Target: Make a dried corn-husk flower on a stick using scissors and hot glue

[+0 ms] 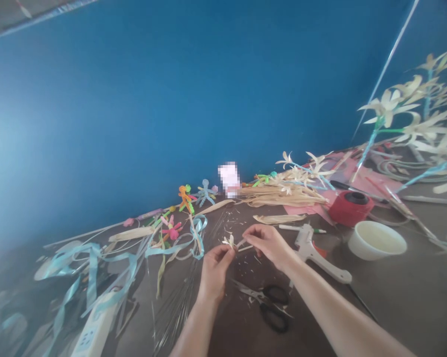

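My left hand [218,265] pinches a small cream-white flower [229,241] made of husk-like petals, its petals pointing up past the fingertips. Close beside it, my right hand [266,243] has thumb and forefinger closed on a thin pale strip [241,243] at the flower's base. Just below the hands lie scissors [264,300] with black handles, blades pointing left. A white hot glue gun [312,255] rests by my right wrist. Small pale scraps are scattered on the dark table [246,332] around the hands.
Dried husks [283,196] are piled at the back. Finished white flowers [389,106] stand at right. A white bowl [377,241] and red tape roll [351,207] sit at right. Light-blue ribbon [91,258], thin wires [175,307] and a power strip [95,327] lie left. A blue wall [194,89] rises behind.
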{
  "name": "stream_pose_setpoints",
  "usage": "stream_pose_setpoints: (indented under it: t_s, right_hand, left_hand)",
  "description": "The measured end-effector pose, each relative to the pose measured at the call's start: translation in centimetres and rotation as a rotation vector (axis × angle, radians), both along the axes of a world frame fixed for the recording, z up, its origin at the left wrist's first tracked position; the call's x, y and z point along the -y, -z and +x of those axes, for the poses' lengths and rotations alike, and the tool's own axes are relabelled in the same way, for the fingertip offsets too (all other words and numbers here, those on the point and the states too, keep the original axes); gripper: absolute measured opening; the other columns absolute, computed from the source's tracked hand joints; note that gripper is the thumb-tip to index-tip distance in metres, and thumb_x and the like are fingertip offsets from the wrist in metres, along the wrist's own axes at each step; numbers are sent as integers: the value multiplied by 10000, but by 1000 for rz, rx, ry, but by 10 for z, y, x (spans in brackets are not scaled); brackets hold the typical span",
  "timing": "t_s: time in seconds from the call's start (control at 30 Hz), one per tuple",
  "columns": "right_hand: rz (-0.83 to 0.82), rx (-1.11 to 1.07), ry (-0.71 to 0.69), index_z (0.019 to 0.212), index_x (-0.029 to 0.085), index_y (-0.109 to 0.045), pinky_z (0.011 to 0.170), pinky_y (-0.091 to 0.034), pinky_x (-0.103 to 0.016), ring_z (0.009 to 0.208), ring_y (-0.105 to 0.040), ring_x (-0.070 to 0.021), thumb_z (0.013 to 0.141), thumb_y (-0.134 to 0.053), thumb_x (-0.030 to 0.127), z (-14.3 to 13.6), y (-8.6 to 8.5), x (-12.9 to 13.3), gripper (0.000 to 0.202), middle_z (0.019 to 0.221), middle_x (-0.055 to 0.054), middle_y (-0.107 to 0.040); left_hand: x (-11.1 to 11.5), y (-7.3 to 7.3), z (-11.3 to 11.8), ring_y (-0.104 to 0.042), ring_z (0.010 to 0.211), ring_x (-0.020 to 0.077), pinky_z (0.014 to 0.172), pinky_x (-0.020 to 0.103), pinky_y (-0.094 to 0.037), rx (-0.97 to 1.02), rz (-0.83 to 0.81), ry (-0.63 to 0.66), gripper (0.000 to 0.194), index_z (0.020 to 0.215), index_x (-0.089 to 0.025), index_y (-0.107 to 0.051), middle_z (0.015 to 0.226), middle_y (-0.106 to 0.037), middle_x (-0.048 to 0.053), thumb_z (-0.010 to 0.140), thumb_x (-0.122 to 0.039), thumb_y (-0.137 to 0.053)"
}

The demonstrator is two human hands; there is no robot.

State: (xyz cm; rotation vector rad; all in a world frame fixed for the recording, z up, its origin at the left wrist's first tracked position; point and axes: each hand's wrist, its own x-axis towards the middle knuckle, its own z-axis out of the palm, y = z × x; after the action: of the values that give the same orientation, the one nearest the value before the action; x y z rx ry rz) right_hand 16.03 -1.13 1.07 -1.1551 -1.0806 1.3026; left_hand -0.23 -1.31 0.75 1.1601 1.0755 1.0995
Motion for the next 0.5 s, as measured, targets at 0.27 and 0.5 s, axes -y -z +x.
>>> stream_pose_setpoints:
  t_s: [0.27, 0.5]
  right_hand:
    - [-36, 193, -96, 792, 160, -633, 373, -318, -170, 380, -430, -73, 702, -570, 266, 0, 6, 2, 153, 454, 46, -490]
    - [4, 235, -27, 673, 156, -621, 376, -342, -173, 390, -480, -89, 692, -568, 271, -9, 1, 4, 128, 469, 27, -529]
  left_hand:
    - [-5, 3, -3, -551, 698, 132, 721, 244, -385, 107, 22, -75, 108, 704, -142, -621, 700, -630, 12, 679, -246, -635]
    - [-6, 5, -3, -589, 841, 169, 821, 298, -385, 266, -66, -114, 93, 718, -157, -622, 851, -674, 50, 659, -219, -658]
